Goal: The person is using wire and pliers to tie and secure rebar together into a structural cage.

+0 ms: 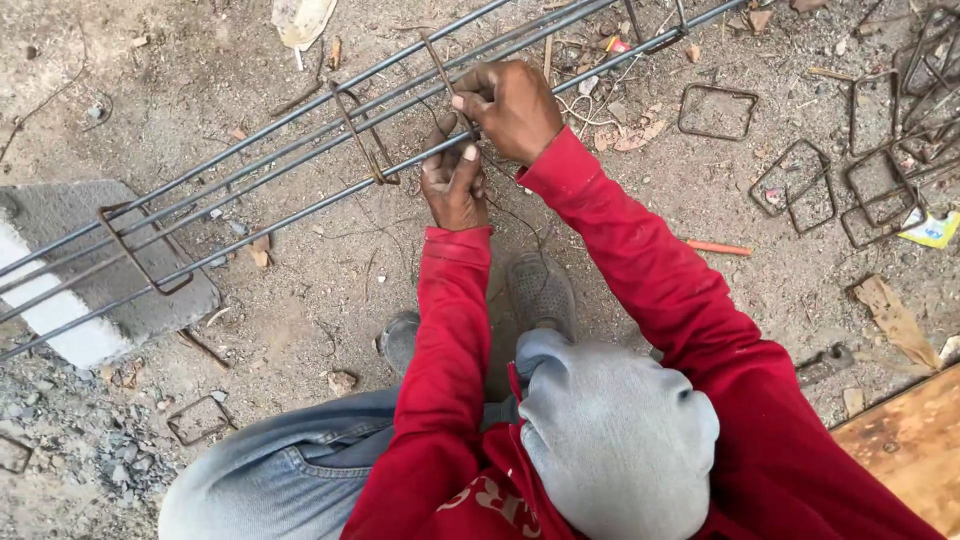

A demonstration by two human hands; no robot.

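Left hand and right hand grip rebar cage — tie wire indistinct; cage ends cropped.

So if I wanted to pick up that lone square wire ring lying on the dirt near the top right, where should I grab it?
Take the square ring by one straight side, near its middle, coming from above. It lies flat on the ground, apart from the tangled rings, so fingers can probably pinch one bar and tilt it up; the corners offer less to hold.
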